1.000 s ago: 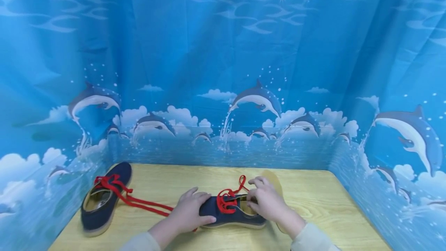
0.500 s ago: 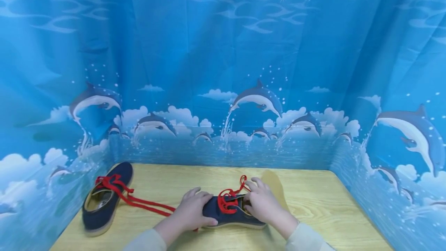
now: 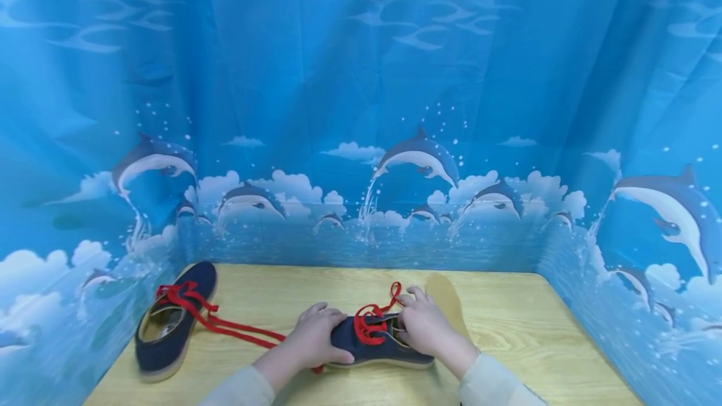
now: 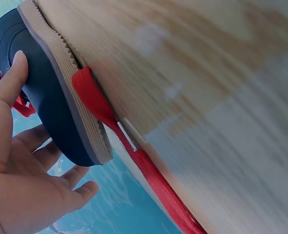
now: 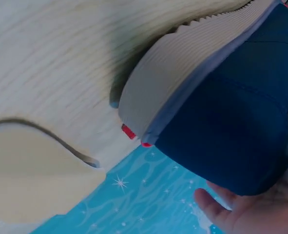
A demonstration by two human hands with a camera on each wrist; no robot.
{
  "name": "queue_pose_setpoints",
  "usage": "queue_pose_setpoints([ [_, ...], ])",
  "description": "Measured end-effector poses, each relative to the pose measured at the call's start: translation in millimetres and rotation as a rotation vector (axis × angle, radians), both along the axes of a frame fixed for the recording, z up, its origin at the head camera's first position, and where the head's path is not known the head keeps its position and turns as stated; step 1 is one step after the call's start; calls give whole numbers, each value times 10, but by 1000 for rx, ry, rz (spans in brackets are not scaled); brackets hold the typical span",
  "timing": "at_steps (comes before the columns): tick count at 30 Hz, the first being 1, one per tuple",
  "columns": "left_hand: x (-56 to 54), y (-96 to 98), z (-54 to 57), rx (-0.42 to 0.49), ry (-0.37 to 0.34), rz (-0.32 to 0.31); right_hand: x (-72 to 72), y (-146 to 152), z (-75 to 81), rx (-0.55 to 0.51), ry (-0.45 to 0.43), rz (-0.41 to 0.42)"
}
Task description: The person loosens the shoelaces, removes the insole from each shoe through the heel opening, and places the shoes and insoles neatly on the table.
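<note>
A dark blue shoe (image 3: 389, 353) with red laces (image 3: 369, 327) lies on the table, toe to the left. My left hand (image 3: 316, 337) grips its toe, thumb on the near side and the other fingers on the far side. At the heel end, my right hand (image 3: 425, 327) reaches into the shoe's opening with its thumb side; other fingers extend past the far edge. The digits inside are hidden, so I cannot tell whether they pinch anything. In the right wrist view, fingertips (image 5: 209, 202) show beyond the heel. A tan insole (image 3: 448, 306) lies flat just behind the right hand.
A second blue shoe (image 3: 177, 349) stands at the table's left edge. Long red laces (image 3: 242, 331) run from it toward my left hand. One red lace (image 4: 153, 175) passes beside the held shoe's sole. A blue dolphin-print curtain (image 3: 361, 111) encloses the wooden table (image 3: 530, 331).
My right hand has shifted slightly left and deeper over the shoe's opening, uncovering more of the insole. My left hand keeps its grip on the toe.
</note>
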State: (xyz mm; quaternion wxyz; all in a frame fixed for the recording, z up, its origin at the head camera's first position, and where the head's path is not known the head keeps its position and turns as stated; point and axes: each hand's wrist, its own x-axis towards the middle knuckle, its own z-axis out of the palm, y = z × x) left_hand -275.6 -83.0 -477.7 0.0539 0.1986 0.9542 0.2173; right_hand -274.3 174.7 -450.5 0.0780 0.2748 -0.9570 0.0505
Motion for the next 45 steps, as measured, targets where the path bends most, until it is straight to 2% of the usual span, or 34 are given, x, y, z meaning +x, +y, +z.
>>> queue_pose_setpoints([
  [8, 10, 22, -15, 5, 15, -10, -125, 150, -17, -186, -156, 102],
  [12, 15, 19, -3, -8, 25, 1, -162, 200, -32, -265, -270, 117],
  [16, 14, 12, 5, -20, 45, -2, -177, 234, -60, -343, -342, 122],
  [28, 46, 41, 68, -61, 96, -19, -174, 306, -93, -507, -466, 141],
  [37, 35, 43, 79, -74, 69, 3, -197, 373, -174, -606, -528, 194],
  [42, 35, 41, 80, -82, 73, 0, -222, 448, -197, -764, -597, 228],
  [45, 27, 38, 89, -90, 63, 1, -233, 492, -153, -792, -578, 216],
])
